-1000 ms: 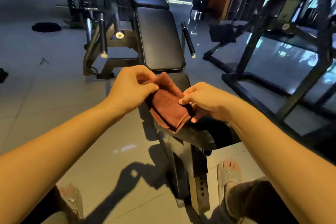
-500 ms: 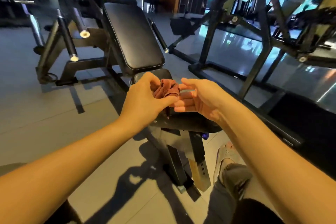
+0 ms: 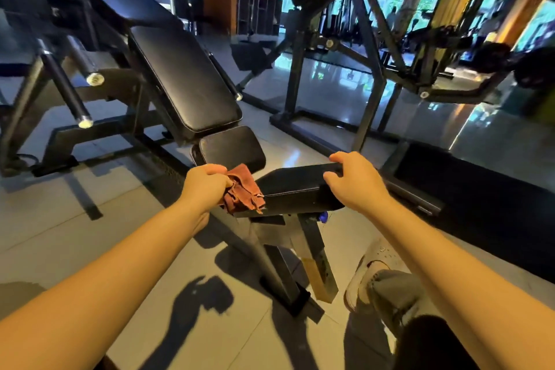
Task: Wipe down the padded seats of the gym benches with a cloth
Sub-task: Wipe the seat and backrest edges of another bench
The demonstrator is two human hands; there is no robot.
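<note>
My left hand (image 3: pixel 207 186) grips the rust-red cloth (image 3: pixel 244 194) in a bunched wad, fingers curled around it. The cloth touches the left end of the near pad (image 3: pixel 294 189) and hangs a little over its edge. My right hand (image 3: pixel 353 182) holds that pad's right end, fingers hooked over the far edge. Just beyond are 2 more black cushions: the small seat pad (image 3: pixel 229 147) and, farther left, the long back pad (image 3: pixel 186 81), tilted upward. My pale shoe (image 3: pixel 372 267) stands on the tiled floor (image 3: pixel 75 219), near right.
</note>
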